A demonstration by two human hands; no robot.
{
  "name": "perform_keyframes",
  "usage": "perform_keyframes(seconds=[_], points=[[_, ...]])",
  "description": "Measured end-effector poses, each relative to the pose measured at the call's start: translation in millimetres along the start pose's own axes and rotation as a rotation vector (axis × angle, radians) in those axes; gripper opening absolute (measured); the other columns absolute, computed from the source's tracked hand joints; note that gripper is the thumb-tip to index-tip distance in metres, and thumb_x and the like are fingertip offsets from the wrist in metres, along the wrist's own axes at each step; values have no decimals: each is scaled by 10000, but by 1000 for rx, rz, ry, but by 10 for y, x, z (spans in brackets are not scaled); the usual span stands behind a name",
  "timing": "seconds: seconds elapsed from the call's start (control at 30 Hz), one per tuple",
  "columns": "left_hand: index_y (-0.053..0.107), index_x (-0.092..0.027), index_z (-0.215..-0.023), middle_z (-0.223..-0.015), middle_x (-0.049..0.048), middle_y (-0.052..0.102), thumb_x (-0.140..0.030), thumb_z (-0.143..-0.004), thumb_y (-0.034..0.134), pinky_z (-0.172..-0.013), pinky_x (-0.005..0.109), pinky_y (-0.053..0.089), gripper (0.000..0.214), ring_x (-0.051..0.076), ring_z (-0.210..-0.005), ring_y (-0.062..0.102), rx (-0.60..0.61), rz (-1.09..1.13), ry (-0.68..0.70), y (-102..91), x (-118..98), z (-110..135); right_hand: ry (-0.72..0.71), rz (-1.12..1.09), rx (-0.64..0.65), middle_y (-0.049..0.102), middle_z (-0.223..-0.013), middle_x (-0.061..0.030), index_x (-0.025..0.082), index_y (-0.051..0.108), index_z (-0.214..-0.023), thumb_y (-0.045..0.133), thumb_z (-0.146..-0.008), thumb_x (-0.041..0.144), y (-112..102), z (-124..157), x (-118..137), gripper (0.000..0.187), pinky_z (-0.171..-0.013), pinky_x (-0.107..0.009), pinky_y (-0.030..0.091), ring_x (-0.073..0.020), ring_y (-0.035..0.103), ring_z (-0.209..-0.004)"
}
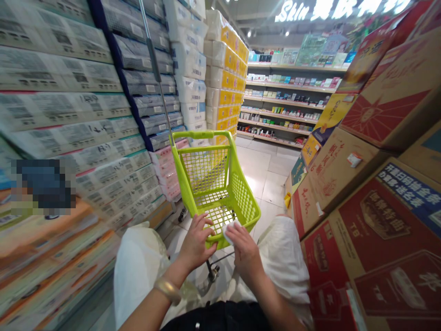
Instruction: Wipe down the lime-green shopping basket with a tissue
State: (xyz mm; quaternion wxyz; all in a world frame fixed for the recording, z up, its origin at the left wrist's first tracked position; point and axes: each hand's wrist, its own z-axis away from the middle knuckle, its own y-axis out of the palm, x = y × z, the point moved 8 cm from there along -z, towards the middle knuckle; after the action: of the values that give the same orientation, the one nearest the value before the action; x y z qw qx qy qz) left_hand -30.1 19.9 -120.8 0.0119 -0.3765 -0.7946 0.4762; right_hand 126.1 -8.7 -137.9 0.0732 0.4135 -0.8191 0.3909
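Note:
A lime-green plastic shopping cart (pixel 247 197) with lattice sides stands between my knees, its basket holding nothing that I can see. My left hand (pixel 197 239) grips the near rim at its left corner, fingers over the edge and thumb below. A bangle sits on that wrist. Farther right on the same rim, my right hand (pixel 244 248) presses a small white cloth or tissue (pixel 228 231) against the plastic with its fingertips. A metal pole (pixel 165 103) with a grey grip rises from the cart's left side. One caster (pixel 213 273) shows beneath the basket.
Stacked packs (pixel 96 110) line the left side, with tissue bundles (pixel 223 73) farther along. Large cardboard boxes (pixel 386 216) crowd close on the right. A tiled floor (pixel 253 158) runs back to shelves (pixel 285 87) of small products. A blurred-out patch covers something at far left.

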Motion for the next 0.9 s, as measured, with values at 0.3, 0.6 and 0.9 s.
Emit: perform_keyframes(seconds=[0.3, 0.6, 0.9], points=[[635, -213, -749, -1037, 82, 610, -181, -701, 673, -1119, 638, 304, 70, 328, -1234, 466, 22, 4, -13, 21, 1, -3, 123, 78, -179, 713, -1179, -81, 226, 677, -1180, 389, -893, 59, -266, -23, -346, 440, -1056, -492, 477, -234, 586, -1243], [702, -217, -732, -1024, 85, 619, -325, -850, 606, -1123, 657, 276, 187, 328, -1269, 445, 62, 52, -19, 29, 2, -21, 45, 59, -98, 717, -1170, -71, 227, 683, -1153, 401, -891, 61, -190, -85, -300, 419, -1053, -483, 478, -231, 603, -1220], [745, -237, -731, -1040, 76, 630, -315, -883, 572, -1139, 677, 228, 243, 347, -1368, 360, 85, 102, -32, 69, 31, -36, 85, 85, -132, 741, -1087, -65, 228, 701, -1092, 412, -896, 73, -352, -72, -552, 383, -1033, -478, 499, -229, 645, -1148]])
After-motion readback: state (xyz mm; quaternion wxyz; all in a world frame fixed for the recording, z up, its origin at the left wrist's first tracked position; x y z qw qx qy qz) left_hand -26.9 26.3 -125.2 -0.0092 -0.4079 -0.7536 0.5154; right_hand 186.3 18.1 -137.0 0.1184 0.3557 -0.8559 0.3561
